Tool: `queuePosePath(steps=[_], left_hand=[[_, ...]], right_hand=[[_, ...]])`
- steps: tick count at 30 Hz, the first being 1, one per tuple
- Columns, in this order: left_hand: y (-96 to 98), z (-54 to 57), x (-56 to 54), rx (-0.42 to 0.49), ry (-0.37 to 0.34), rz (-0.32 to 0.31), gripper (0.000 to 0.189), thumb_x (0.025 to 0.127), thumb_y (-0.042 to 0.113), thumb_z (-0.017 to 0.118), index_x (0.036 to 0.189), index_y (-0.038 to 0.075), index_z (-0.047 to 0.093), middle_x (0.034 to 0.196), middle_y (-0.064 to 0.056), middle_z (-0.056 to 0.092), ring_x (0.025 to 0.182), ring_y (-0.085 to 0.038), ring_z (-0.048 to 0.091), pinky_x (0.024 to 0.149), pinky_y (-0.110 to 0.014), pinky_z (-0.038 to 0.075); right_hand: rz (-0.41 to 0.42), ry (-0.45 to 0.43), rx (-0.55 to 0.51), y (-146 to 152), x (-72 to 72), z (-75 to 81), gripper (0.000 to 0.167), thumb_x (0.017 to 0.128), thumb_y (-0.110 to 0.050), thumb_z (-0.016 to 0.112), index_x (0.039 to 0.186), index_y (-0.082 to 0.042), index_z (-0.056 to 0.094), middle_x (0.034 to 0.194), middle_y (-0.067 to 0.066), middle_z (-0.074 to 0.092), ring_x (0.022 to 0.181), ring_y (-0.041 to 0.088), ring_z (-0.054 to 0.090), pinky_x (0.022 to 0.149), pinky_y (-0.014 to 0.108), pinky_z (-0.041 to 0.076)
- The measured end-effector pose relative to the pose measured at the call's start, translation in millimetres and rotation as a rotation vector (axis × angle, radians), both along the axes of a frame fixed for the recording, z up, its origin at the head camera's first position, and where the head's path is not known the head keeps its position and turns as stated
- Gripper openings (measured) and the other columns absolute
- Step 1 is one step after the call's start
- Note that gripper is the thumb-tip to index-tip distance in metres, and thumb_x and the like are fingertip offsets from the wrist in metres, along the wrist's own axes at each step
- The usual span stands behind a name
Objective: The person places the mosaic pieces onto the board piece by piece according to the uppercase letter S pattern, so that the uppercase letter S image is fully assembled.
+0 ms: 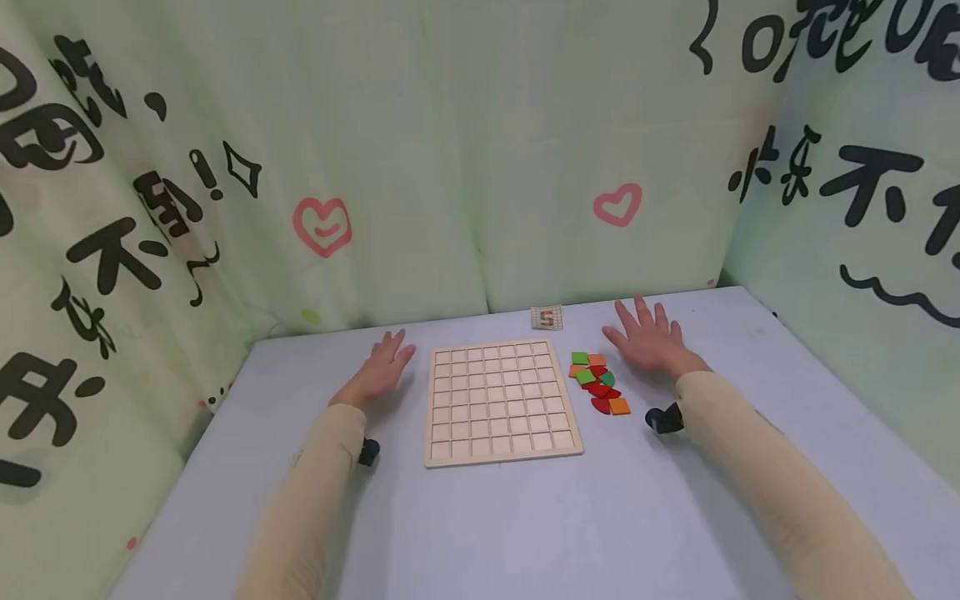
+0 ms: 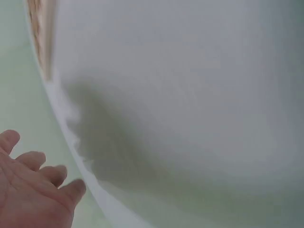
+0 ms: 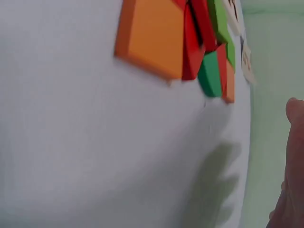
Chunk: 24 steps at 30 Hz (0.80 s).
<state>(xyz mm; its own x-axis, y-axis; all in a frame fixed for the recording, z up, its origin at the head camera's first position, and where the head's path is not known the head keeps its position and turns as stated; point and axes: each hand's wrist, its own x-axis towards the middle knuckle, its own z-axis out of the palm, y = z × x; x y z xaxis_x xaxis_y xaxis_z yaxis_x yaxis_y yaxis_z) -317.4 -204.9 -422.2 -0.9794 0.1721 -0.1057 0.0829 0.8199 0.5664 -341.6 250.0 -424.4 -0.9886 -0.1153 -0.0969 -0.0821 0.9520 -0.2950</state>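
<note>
My left hand (image 1: 378,368) is held over the table to the left of a wooden grid board (image 1: 501,402), fingers spread and nothing in it. In the left wrist view the same hand (image 2: 38,192) shows its palm, with its shadow on the tabletop apart from it. My right hand (image 1: 651,342), also with fingers spread and holding nothing, is above the table just right of a small heap of coloured pieces. Among these are an orange square (image 1: 619,406), a green square (image 1: 580,358), a dark green piece (image 1: 607,379) and several red curved pieces (image 1: 601,406).
A small card (image 1: 547,317) with a printed figure lies behind the board near the table's back edge. The white table (image 1: 480,533) meets pale green curtains (image 1: 465,167) at the back and both sides. Dark wrist cameras (image 1: 665,419) sit under the sleeves.
</note>
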Motion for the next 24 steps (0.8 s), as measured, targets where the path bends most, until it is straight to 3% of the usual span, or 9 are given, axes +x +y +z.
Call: queuePosePath(steps=[3,5,9,12,24], left_hand=[[15.8,-1.9,0.4,0.161,-0.021,-0.004,0.063,0.104,0.045,0.036,0.156,0.013,0.021,0.162,-0.017,0.012,0.148,-0.037,0.012,0.119,-0.052,0.012],[22.2,-6.1,0.6,0.208,-0.011,-0.017,0.059,0.103,0.041,0.044,0.154,0.015,0.03,0.161,-0.013,0.022,0.147,-0.033,0.02,0.119,-0.05,0.018],[26.6,-13.5,2.9,0.195,0.018,-0.074,0.045,0.096,0.023,0.062,0.139,0.01,0.054,0.155,-0.01,0.037,0.144,-0.033,0.027,0.118,-0.048,0.022],[24.6,-16.3,4.6,0.175,0.02,-0.084,0.037,0.091,0.016,0.068,0.127,0.009,0.065,0.152,-0.007,0.043,0.144,-0.031,0.029,0.118,-0.047,0.022],[19.9,-21.0,10.2,0.187,-0.005,-0.088,0.029,0.087,0.019,0.073,0.114,0.009,0.071,0.151,-0.004,0.044,0.145,-0.027,0.027,0.118,-0.045,0.022]], right_hand=[[0.008,0.003,-0.046,-13,0.7,5.7,0.077,0.101,-0.047,0.038,0.156,-0.008,0.001,0.159,0.026,-0.014,0.14,0.056,-0.013,0.109,0.072,-0.004],[0.017,0.002,-0.069,-20,1.7,10.2,0.077,0.101,-0.047,0.037,0.156,-0.008,0.0,0.159,0.025,-0.014,0.141,0.055,-0.013,0.11,0.072,-0.004],[0.038,-0.006,-0.088,-30,2.8,16.5,0.077,0.101,-0.048,0.037,0.156,-0.008,0.0,0.159,0.024,-0.015,0.142,0.053,-0.012,0.11,0.071,-0.004],[0.042,-0.005,-0.084,-31,2.0,17.1,0.077,0.101,-0.049,0.036,0.156,-0.009,0.0,0.159,0.025,-0.014,0.142,0.053,-0.011,0.11,0.071,-0.002],[0.037,-0.038,-0.069,-26,2.7,10.1,0.077,0.102,-0.048,0.036,0.156,-0.009,-0.001,0.159,0.025,-0.013,0.14,0.056,-0.01,0.109,0.073,0.0]])
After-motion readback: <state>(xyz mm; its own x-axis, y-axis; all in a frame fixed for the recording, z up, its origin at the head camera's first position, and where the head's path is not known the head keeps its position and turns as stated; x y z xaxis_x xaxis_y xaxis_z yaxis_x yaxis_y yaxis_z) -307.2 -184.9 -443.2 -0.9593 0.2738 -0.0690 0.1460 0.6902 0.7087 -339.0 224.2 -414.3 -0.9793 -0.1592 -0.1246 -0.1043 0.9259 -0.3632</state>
